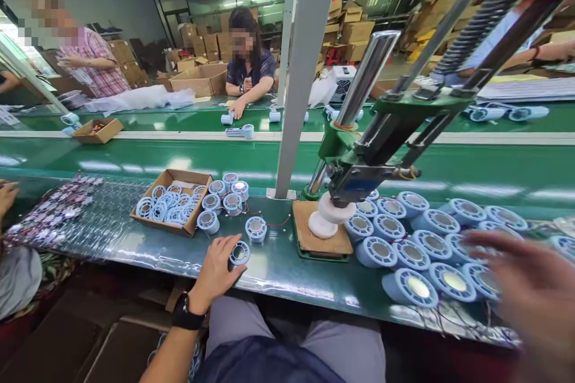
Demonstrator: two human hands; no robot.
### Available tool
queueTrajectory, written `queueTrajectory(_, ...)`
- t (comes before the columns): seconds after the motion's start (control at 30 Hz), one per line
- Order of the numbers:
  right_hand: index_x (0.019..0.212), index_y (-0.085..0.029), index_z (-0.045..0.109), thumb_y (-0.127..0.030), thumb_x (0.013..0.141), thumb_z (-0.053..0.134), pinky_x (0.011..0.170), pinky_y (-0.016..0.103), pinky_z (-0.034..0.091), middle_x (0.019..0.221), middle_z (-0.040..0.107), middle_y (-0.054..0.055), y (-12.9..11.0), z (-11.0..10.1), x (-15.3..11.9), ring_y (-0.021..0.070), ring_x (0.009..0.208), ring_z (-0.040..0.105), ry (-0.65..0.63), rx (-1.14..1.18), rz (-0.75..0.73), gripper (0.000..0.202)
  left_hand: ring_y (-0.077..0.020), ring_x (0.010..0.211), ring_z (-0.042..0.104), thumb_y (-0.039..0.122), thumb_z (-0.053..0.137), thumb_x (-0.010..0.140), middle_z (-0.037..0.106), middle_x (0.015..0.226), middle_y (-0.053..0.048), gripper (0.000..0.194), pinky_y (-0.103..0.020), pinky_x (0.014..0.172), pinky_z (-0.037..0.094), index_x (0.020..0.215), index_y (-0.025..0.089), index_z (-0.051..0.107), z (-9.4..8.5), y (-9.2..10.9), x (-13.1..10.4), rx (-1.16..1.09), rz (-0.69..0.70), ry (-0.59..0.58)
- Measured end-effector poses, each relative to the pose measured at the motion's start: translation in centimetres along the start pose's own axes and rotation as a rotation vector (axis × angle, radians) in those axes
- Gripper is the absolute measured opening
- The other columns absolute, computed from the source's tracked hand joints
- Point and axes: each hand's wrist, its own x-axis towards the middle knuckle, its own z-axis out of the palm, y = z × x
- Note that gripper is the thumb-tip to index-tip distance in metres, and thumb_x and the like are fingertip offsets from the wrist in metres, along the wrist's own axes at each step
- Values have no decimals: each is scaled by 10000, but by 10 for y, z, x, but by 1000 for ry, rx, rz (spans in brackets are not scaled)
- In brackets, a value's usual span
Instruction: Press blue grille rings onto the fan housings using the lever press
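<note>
Head view | left hand [218, 266] grips one round part [239, 252] | right hand [534, 290] blurred, spread open, empty

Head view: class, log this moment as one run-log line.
left hand: holds round blue part at table edge | right hand: blurred, open, over blue housings | press: white piece on wooden pad

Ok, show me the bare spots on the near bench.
Bare bench lies between the left hand and the press base, and left of the cardboard box. Crowded right of the press: blue round parts packed together.
</note>
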Motion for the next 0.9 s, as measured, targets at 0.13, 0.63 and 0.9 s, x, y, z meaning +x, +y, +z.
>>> queueTrajectory(0.13, 1179, -259, 642, -197, 876, 486, 949, 451, 531, 1191, 621, 92, -58, 115, -31, 233, 1113, 600, -333, 18, -394, 346, -331, 1208, 485, 300, 685, 776, 565, 1308, -139, 712, -550, 1045, 405, 1440, 190, 453, 2, 6, 3, 76, -122, 50)
queueTrajectory(0.63, 1233, -283, 648, -140, 775, 691, 923, 412, 531, 1169, 565, 100, -66, 178, -34, 248, 1044, 596, -610, -185, -456, 482, -308, 1217, 526, 252, 651, 822, 618, 1285, -109, 537, -526, 1066, 416, 1347, 222, 542, 9, 5, -9, -99, -135, 146)
queueTrajectory(0.9, 1410, -202, 440, -190, 831, 586, 916, 396, 557, 1253, 610, 115, -45, 189, -103, 248, 1110, 620, -125, 32, -225, 597, -260, 1191, 569, 187, 646, 806, 622, 1308, -91, 728, -437, 1048, 476, 1485, 244, 389, -2, 75, 7, -271, 132, -106)
